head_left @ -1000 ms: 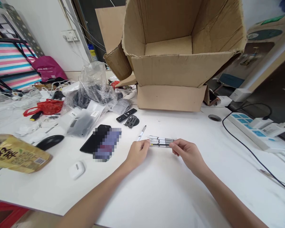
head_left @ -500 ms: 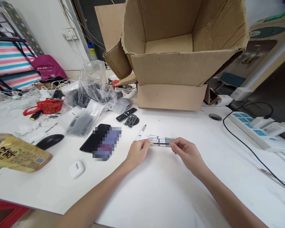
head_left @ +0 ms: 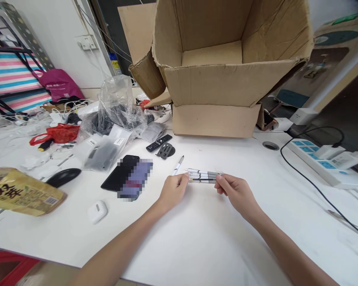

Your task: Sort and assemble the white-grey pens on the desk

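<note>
left hand (head_left: pixel 173 192) and right hand (head_left: pixel 237 194) both pinch a bundle of grey-and-white pens (head_left: pixel 203 176), lying side by side and held level just above the white table (head_left: pixel 226 234). narrow grip, fingertips on each end of the bundle, left at one end, right at the other. can't tell if the bundle touches the table. a single white pen (head_left: pixel 178 165) lies just past the left hand, tilted away from the bundle, near its left end. beyond the grip sits a big open cardboard box (head_left: pixel 214 119), flaps up. a black remote (head_left: pixel 158 143) and a small black stand (head_left: pixel 165 151) lie left of the box, ahead of the left hand. further left of the grip: a phone with a pixelated blur over part of it (head_left: pixel 121 173), a white earbud case (head_left: pixel 97 211), a black mouse (head_left: pixel 63 177), a yellow snack bag (head_left: pixel 20 194). well right of the grip is a white power strip (head_left: pixel 325 167) with a black cable (head_left: pixel 310 186).
</note>
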{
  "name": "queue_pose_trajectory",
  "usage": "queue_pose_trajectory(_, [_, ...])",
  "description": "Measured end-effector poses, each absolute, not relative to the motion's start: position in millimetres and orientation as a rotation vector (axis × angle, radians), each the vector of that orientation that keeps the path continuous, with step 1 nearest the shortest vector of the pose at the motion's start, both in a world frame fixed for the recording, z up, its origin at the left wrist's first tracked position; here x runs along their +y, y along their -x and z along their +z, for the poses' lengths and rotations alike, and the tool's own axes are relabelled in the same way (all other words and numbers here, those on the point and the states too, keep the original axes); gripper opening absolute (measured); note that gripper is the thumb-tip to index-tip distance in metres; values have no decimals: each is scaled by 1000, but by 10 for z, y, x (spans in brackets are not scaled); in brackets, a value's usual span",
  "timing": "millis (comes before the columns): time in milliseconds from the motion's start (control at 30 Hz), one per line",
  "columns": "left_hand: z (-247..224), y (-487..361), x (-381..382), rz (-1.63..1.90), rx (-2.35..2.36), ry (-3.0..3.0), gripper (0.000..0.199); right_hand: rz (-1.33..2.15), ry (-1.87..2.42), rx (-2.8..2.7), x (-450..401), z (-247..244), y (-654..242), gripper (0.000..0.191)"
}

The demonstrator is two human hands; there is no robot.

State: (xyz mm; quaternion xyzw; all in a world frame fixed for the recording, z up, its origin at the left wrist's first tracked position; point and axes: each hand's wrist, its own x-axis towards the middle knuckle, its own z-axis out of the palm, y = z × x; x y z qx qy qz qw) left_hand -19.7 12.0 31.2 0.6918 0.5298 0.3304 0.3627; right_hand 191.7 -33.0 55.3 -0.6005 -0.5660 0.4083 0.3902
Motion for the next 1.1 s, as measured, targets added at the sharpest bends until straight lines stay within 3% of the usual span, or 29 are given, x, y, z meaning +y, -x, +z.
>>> queue_pose_trajectory(533, [292,200,129,860,1372,-1782,46,929,1526,-1443,-314,541,-1919,36])
queue_pose_trajectory(933, [314,196,113,866,1350,-1792,47,943,1582,-1489,-333,569,-1913,46])
queue_pose_trajectory(1100, [308,195,117,883,1341,-1761,47,883,1527,-1484,-319,537,-1921,36])
